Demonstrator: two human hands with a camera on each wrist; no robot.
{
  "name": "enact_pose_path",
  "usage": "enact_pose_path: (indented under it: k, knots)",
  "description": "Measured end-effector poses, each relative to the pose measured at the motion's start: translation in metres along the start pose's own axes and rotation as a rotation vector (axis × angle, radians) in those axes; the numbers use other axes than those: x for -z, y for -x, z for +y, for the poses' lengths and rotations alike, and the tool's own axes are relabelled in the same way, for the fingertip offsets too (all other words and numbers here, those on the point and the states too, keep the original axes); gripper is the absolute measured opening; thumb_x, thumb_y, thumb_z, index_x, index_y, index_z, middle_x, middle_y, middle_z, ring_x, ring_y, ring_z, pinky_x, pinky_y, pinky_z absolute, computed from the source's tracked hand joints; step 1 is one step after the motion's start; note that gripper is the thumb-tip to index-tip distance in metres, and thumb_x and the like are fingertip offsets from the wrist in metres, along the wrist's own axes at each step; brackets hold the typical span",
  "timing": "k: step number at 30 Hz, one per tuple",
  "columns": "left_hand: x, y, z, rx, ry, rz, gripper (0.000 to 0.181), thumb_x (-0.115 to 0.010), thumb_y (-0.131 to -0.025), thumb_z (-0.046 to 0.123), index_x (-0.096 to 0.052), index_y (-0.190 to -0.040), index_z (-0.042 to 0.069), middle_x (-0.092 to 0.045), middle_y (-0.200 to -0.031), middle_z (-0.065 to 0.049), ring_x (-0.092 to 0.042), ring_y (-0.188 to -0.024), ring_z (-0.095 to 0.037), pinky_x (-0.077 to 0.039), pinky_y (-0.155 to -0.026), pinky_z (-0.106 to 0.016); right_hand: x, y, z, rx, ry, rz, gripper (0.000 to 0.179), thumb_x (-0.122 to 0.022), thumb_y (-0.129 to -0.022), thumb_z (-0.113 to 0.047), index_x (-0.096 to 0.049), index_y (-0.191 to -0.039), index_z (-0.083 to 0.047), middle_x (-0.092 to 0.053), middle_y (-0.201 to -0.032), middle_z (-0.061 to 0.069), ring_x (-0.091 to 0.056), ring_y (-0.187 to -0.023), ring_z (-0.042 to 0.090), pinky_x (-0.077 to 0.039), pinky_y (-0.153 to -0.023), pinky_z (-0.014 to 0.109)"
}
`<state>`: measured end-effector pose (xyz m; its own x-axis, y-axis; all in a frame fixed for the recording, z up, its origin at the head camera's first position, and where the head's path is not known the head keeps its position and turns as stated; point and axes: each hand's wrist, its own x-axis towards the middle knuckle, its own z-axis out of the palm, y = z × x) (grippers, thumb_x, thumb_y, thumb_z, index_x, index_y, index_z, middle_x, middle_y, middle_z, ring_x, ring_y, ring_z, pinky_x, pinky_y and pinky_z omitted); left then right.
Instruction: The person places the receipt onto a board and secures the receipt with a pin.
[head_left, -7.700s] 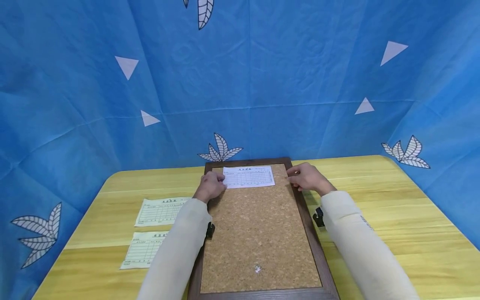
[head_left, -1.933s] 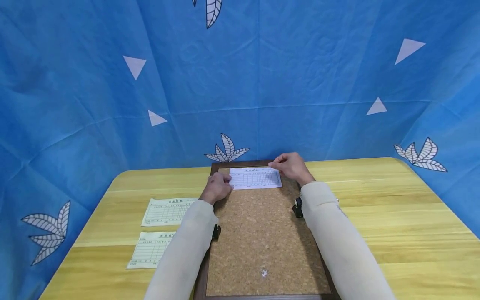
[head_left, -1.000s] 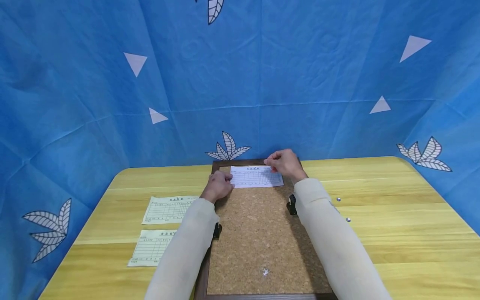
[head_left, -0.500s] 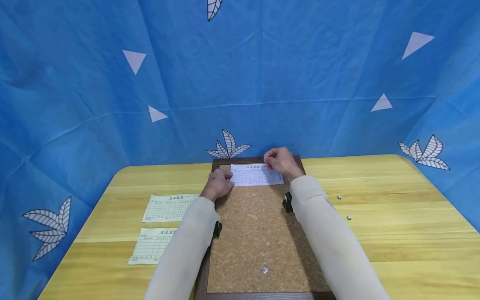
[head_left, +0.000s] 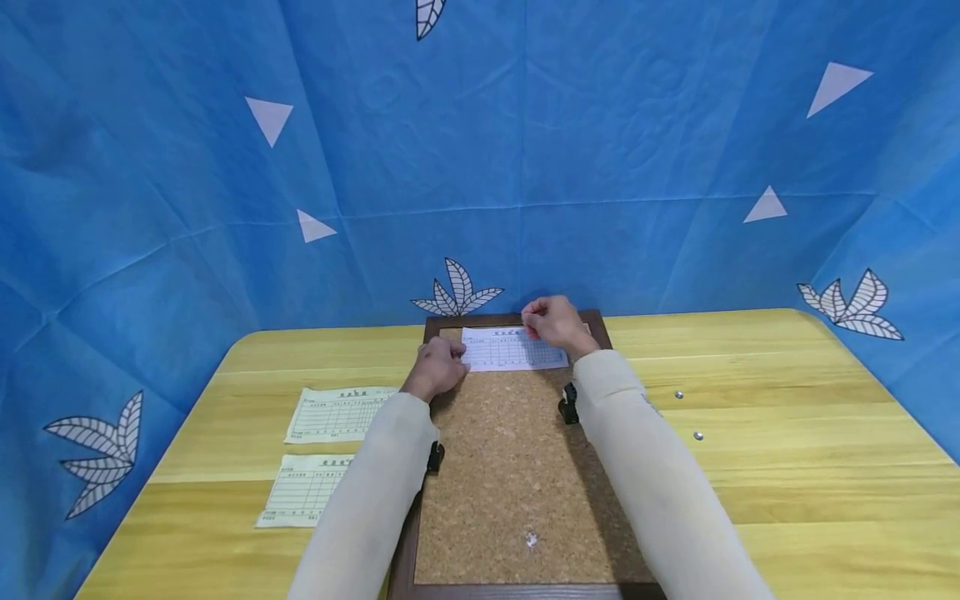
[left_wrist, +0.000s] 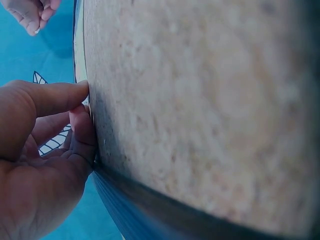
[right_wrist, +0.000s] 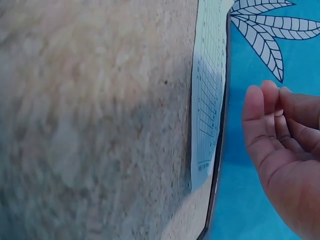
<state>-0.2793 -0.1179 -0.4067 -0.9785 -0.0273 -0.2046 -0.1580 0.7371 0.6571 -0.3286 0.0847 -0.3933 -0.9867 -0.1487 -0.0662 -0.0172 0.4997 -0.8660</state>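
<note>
Right wrist: right hand (right_wrist: 286,160) pinches small pale item (right_wrist: 279,113) | head: item indistinct

Both forearms (head_left: 360,500) reach toward the far side; the left hand (head_left: 437,367) rests low, while the right hand (head_left: 558,323) hovers, its fingers (right_wrist: 253,104) pinched together.

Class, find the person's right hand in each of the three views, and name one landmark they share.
Head: right hand, just right of centre.
Left wrist: right hand, top left corner, partly cut off.
Right wrist: right hand, at the right edge.
Shared landmark: the cork board.
</note>
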Motion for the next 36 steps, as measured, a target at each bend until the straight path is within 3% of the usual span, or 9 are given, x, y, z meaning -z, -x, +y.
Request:
enact_pose_path:
  k: [9,15,24,36]
  knots:
    - [0.0,0.0,-0.001,-0.004,0.007,0.001,0.041,-0.065,-0.095,0.005,-0.061,-0.137,0.005,-0.064,-0.121,-0.011,-0.049,-0.113,-0.023,-0.043,-0.101,-0.041,-0.007,-0.004,0.0,-0.027,-0.029,-0.037,0.024,-0.05,-0.105,-0.009,-0.063,-0.115,0.009,-0.061,-0.083,0.012,-0.062,-0.075,0.021,-0.053,-0.072,0.034]
    - [0.001,0.0,0.0,0.002,-0.004,0.003,0.041,-0.065,-0.095,0.005,-0.062,-0.136,0.004,-0.064,-0.117,-0.01,-0.047,-0.111,-0.023,-0.043,-0.101,-0.041,-0.011,-0.005,-0.003,-0.04,-0.033,-0.061,0.027,-0.049,-0.105,-0.009,-0.063,-0.119,0.009,-0.061,-0.085,0.012,-0.063,-0.079,0.021,-0.054,-0.077,0.036]
    - [0.001,0.001,-0.001,-0.02,-0.015,0.006,0.04,-0.066,-0.095,0.005,-0.063,-0.135,0.004,-0.066,-0.119,-0.01,-0.047,-0.122,-0.026,-0.039,-0.106,-0.042,-0.017,-0.01,-0.004,-0.083,-0.076,-0.066,0.025,-0.047,-0.104,-0.004,-0.063,-0.116,0.011,-0.063,-0.093,0.014,-0.061,-0.078,0.016,-0.052,-0.073,0.029]
    - [0.001,0.0,0.0,0.006,-0.002,0.004,0.04,-0.065,-0.095,0.004,-0.062,-0.135,0.004,-0.064,-0.122,-0.01,-0.047,-0.117,-0.024,-0.04,-0.106,-0.042,-0.016,-0.014,-0.004,-0.161,-0.076,-0.118,0.021,-0.049,-0.102,0.0,-0.062,-0.113,0.011,-0.062,-0.1,0.015,-0.059,-0.081,0.016,-0.052,-0.075,0.028]
